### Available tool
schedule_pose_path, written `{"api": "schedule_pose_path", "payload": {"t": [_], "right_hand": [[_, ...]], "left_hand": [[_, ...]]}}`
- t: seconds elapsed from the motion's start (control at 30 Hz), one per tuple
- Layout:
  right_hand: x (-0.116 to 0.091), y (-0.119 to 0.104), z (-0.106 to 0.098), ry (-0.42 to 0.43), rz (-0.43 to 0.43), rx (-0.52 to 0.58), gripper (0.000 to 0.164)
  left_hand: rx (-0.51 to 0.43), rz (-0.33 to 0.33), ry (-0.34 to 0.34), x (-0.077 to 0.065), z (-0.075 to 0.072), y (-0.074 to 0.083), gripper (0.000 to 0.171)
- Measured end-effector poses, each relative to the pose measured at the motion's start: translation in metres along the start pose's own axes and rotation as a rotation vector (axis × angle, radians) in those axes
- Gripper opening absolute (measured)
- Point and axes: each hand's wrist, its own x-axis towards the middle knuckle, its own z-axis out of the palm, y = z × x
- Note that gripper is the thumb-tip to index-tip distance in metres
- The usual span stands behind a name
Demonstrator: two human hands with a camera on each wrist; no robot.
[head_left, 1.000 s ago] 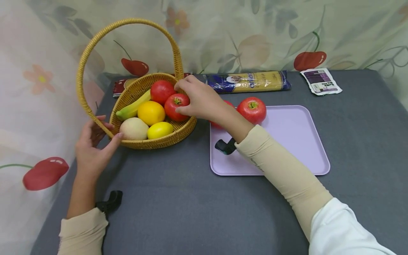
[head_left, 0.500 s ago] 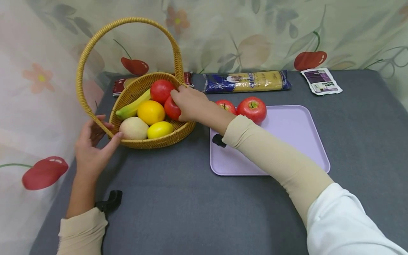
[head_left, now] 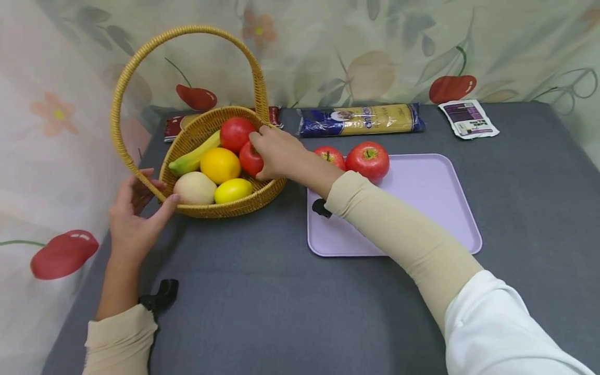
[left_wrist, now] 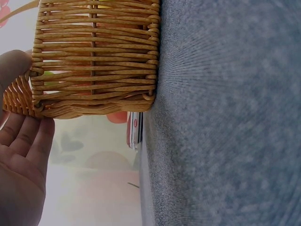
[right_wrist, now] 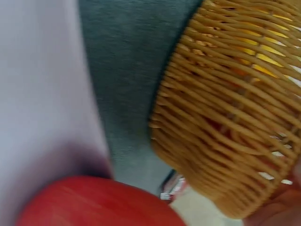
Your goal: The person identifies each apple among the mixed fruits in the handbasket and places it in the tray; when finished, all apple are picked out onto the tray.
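A wicker basket (head_left: 225, 211) with a tall hoop handle stands at the left of the table, filled with fruit. My left hand (head_left: 136, 219) holds its left end, thumb on the near side of the rim and fingers behind. In the left wrist view those fingers (left_wrist: 35, 136) lie along the basket's end. My right hand (head_left: 281, 153) reaches over the right rim and grips a red apple (head_left: 250, 159), covering much of it. Around that apple sit another red fruit (head_left: 236, 134), a banana (head_left: 194, 156), an orange (head_left: 220, 165), a lemon (head_left: 233, 191) and a pale round fruit (head_left: 195, 188).
Right of the basket lies a lilac tray (head_left: 422, 208), with a red apple (head_left: 367, 161) and a second apple (head_left: 329, 155) at its back left. Along the back are a pasta packet (head_left: 361, 120), a white-and-purple sachet (head_left: 469, 119) and a dark red packet (head_left: 174, 127) behind the basket.
My right hand has come down and closed around the apple in the basket; its wrist has shifted left, uncovering the second apple on the tray. The left hand keeps its place.
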Motion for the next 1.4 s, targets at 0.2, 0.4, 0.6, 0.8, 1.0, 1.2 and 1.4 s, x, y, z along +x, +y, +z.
{"api": "schedule_pose_path", "payload": {"t": [0.2, 0.4, 0.6, 0.8, 1.0, 1.2, 1.4], "right_hand": [[-0.006, 0.013, 0.015, 0.221, -0.066, 0.197, 0.079], [-0.009, 0.018, 0.018, 0.331, -0.156, 0.300, 0.078], [-0.015, 0.015, 0.020, 0.361, -0.229, 0.407, 0.078], [-0.025, 0.014, 0.025, 0.402, -0.309, 0.494, 0.079], [-0.035, 0.011, 0.028, 0.429, -0.363, 0.573, 0.068], [-0.038, 0.006, 0.026, 0.365, -0.404, 0.616, 0.060], [-0.042, 0.007, 0.025, 0.300, -0.397, 0.600, 0.064]], "left_hand": [[-0.015, 0.008, 0.001, -0.002, 0.001, 0.013, 0.059], [-0.014, 0.008, 0.000, -0.003, 0.002, 0.025, 0.058], [-0.015, 0.010, 0.004, -0.003, 0.002, 0.020, 0.058], [-0.001, -0.003, 0.006, 0.000, 0.001, 0.006, 0.061], [0.005, -0.016, 0.008, 0.000, 0.000, 0.003, 0.061], [0.022, -0.027, 0.008, -0.001, 0.000, 0.006, 0.061], [0.033, -0.017, 0.006, -0.001, 0.001, 0.008, 0.060]]}}
